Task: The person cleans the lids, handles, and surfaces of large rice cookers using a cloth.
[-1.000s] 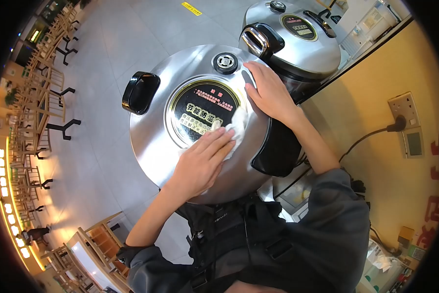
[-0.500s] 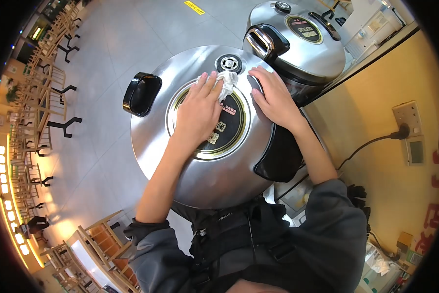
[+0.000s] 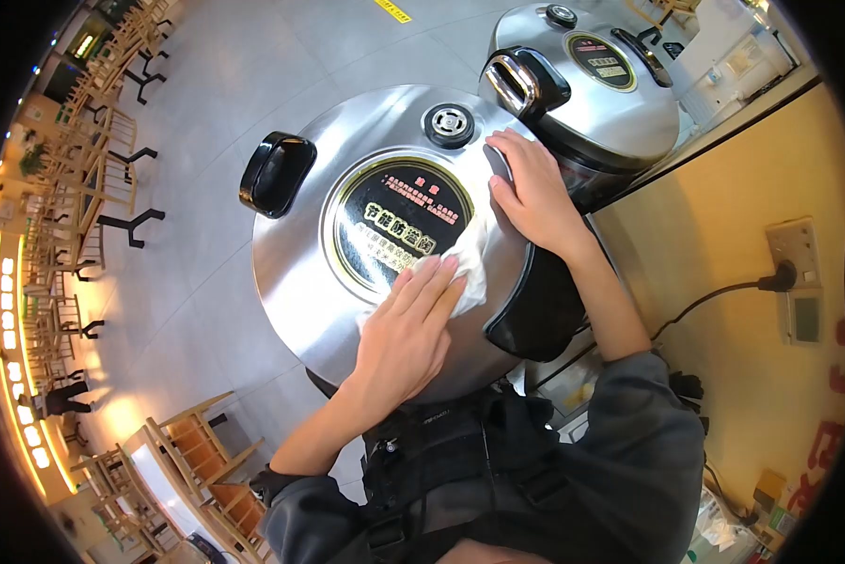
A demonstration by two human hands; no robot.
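Note:
A large round steel cooker lid [image 3: 296, 282] lies below me, with a black label disc [image 3: 385, 211] lettered in gold and red and a round vent [image 3: 449, 125] near its far edge. My left hand [image 3: 408, 329] presses a crumpled white cloth [image 3: 472, 268] against the near part of the lid, its fingers reaching over the label's rim. Part of the cloth is hidden under the palm. On the right edge, my right hand [image 3: 535, 197] is closed over a black handle [image 3: 500, 165], most of it covered by the fingers.
A second steel cooker [image 3: 620, 122] stands close behind on the right. A black side handle [image 3: 277, 174] juts out at the left. Along the yellow wall [image 3: 714, 235], a plugged cord [image 3: 714, 296] runs to a socket [image 3: 792, 254]. Wooden chairs [image 3: 206, 451] stand at lower left.
My left hand has slid the cloth from beside the vent toward me, across the label to the lid's near side, uncovering the label. My right hand stays on the handle.

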